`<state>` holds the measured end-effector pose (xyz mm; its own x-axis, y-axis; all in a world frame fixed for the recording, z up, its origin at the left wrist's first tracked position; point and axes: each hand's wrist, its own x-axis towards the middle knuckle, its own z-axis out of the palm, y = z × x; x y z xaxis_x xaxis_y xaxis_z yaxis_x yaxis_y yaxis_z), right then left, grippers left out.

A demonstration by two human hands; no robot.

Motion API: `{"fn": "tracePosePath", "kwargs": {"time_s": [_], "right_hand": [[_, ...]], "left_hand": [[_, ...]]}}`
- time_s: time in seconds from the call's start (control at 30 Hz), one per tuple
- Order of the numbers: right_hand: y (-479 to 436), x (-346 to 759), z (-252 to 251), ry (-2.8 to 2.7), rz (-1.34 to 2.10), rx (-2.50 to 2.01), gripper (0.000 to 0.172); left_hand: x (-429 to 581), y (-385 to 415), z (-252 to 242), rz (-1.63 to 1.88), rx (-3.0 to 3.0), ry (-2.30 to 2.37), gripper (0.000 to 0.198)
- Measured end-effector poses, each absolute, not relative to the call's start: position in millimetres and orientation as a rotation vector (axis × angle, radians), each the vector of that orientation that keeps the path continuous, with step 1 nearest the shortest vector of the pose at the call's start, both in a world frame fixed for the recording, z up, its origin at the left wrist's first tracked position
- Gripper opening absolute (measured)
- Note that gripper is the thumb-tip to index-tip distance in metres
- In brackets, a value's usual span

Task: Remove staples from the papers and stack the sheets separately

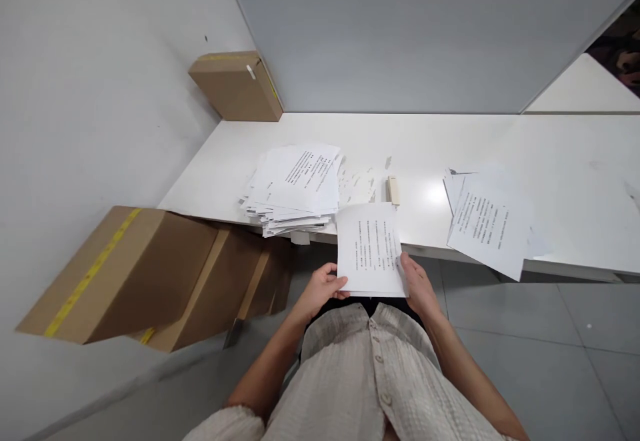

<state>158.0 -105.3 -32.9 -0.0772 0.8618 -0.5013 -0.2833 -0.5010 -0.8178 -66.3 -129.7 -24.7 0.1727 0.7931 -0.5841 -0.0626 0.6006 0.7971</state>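
Between my two hands is a small set of printed sheets (pixel 373 248), its far end at the front edge of the white table. My left hand (pixel 324 289) pinches the near left corner, thumb on top. On the right edge, my right hand (pixel 419 284) grips the sheets with its thumb along the side. Just beyond them lies a small cream-coloured stapler-like object (pixel 393 190). A thick, uneven pile of printed paper (pixel 295 184) rests to the left. Farther right, a few loose printed sheets (pixel 490 228) lie fanned out, one jutting over the edge.
The white table (pixel 425 141) runs along a grey partition (pixel 390 41). A cardboard box (pixel 237 84) stands at its back left corner. Several larger cardboard boxes (pixel 145 281) with yellow tape are stacked on the left, below table height. Grey tiled floor (pixel 510 334) shows at right.
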Motion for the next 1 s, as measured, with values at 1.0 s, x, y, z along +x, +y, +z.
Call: {"fn": "tracePosePath", "kwargs": {"time_s": [1.0], "right_hand": [[-28, 173, 20, -1.134, 1.064, -1.085, 0.021]], "left_hand": [[-9, -20, 37, 1.41, 1.407, 1.025, 0.029]]}}
